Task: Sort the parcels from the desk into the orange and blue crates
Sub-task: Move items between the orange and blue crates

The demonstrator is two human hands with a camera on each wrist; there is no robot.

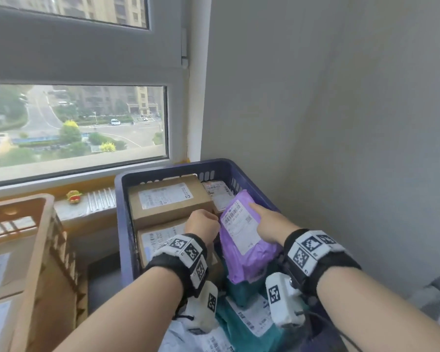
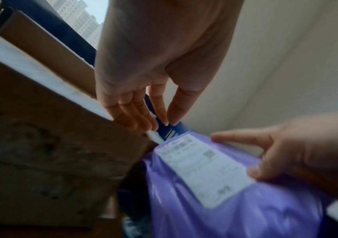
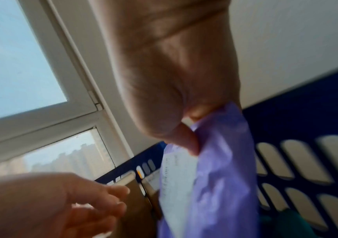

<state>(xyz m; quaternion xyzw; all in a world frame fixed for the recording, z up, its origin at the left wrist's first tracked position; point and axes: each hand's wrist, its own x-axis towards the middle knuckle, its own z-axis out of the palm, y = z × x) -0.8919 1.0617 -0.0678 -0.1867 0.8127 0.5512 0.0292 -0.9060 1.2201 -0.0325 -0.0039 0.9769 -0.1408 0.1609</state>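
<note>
A purple plastic parcel (image 1: 241, 240) with a white label stands tilted in the right part of the blue crate (image 1: 163, 171). My right hand (image 1: 261, 219) grips its upper right edge, thumb on the label side (image 2: 253, 173) and fingers behind. In the right wrist view the purple parcel (image 3: 220, 177) hangs from that pinch. My left hand (image 1: 202, 223) hovers just left of the parcel, by the corner of a cardboard box (image 1: 168, 201). Its fingers (image 2: 135, 116) point down, loosely straight, holding nothing.
A second cardboard box (image 1: 160, 240) and a smaller white-labelled parcel (image 1: 217, 191) also lie in the blue crate. Teal mailers (image 1: 247, 318) and a white one (image 1: 188, 339) fill its near end. The orange crate (image 1: 36, 250) with boxes stands at left. Window sill behind, wall at right.
</note>
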